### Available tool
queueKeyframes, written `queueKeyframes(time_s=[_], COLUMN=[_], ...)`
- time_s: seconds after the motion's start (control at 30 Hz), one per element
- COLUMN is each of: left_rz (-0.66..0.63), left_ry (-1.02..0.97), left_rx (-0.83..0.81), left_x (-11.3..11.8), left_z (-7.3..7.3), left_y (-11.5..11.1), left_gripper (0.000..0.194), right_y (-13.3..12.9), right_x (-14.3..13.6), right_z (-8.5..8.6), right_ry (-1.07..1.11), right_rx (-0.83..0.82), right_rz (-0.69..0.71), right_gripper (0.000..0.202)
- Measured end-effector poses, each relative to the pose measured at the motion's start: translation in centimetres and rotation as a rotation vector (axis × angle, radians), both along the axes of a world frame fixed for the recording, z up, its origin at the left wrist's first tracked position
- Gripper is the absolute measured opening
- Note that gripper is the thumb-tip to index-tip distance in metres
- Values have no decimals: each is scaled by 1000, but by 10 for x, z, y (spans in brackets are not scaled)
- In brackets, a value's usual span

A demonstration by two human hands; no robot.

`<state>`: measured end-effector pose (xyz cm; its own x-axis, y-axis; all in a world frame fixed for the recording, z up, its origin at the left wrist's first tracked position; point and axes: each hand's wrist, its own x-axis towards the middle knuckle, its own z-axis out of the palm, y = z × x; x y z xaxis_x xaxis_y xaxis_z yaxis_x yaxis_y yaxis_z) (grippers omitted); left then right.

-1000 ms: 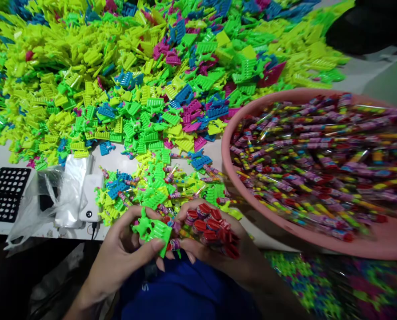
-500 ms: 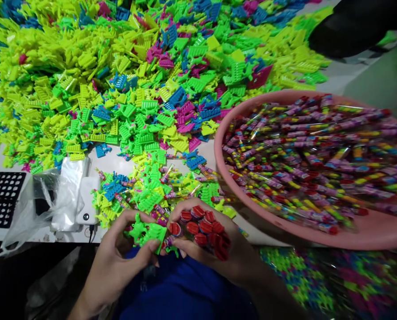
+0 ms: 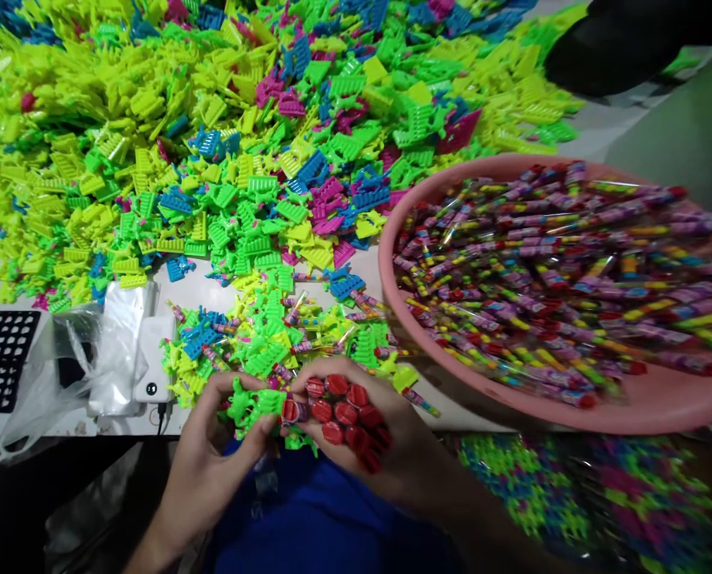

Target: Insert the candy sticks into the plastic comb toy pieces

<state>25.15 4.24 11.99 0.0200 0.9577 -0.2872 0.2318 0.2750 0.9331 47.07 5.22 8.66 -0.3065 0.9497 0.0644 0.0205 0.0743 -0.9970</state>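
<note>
My left hand (image 3: 212, 458) is closed on a bright green plastic toy piece (image 3: 249, 408), pinched between thumb and fingers. My right hand (image 3: 407, 426) wraps round a bundle of candy tubes (image 3: 344, 411), their red caps facing me. One more red-capped tube (image 3: 296, 410) sits between the hands, pressed near the edge of the green piece. Just beyond the hands lies a small mixed heap of green, yellow and blue toy pieces (image 3: 272, 319) with several tubes among them. The lower ends of the bundled tubes are hidden.
A pink basin (image 3: 391, 271) full of wrapped tubes stands at the right. A large pile of plastic pieces (image 3: 152, 151) covers the back of the table. At left lie a white power bank (image 3: 155, 363), clear plastic bags (image 3: 119, 351) and a black perforated tray (image 3: 2, 359).
The tube between the hands now shows its red cap against the green piece. The bundle in my right hand has shifted slightly left and turned. The view has moved a little.
</note>
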Motion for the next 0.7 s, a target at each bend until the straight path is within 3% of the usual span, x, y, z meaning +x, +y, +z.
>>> queueKeyframes(time_s=[0.1,0.23,0.33,0.43,0.47,0.57,0.7], left_rz=[-61,-29,64,-190,-217,-285,-633], left_ry=[98,199,464,852,914,1010,974], left_rx=[71,112,233,337,372,469,496], left_x=[-3,-28,-66,-95,-98,-83,-38], left_z=[-6,-13,-14,-18,-22,-40,-71], left_y=[-8,3,37,80,94,131,169], left_gripper=[21,26,35,39,40,41,29], right_y=[1,-1,-6,-12,-13,-11,-6], right_x=[-5,-10,-9,-7,-7,-8,-13], right_z=[-4,-9,-12,-12,-12,-12,-13], right_ry=[-55,-97,-71,67,105,205,340], right_rx=[17,20,-105,-422,-523,-711,-753], right_rz=[-61,-245,-452,-480,-471,-433,-388], right_gripper=[63,33,18,25,31,41,43])
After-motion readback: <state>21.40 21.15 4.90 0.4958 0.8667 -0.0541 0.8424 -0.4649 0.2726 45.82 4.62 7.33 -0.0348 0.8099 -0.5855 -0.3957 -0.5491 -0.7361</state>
